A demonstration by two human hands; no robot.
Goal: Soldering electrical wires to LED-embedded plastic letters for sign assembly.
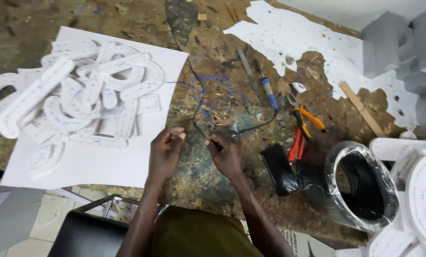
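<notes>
I see both hands over the worn, paint-stained wooden workbench (208, 185). My right hand (226, 154) has its fingers pressed together, pinching the near end of a thin black wire (251, 128). From that pinch the wire's long axis runs away to the right, toward the blue-handled file (268, 93), while another strand loops up and away between the hands. My left hand (165, 152) has its fingertips bunched; whether they grip the wire I cannot tell. The right hand is the nearer to the wire's run. A pile of white foam letter shapes (79, 102) lies well apart on the left, and orange-handled pliers (302, 124) beside a black wire coil (363, 188) on the right.
</notes>
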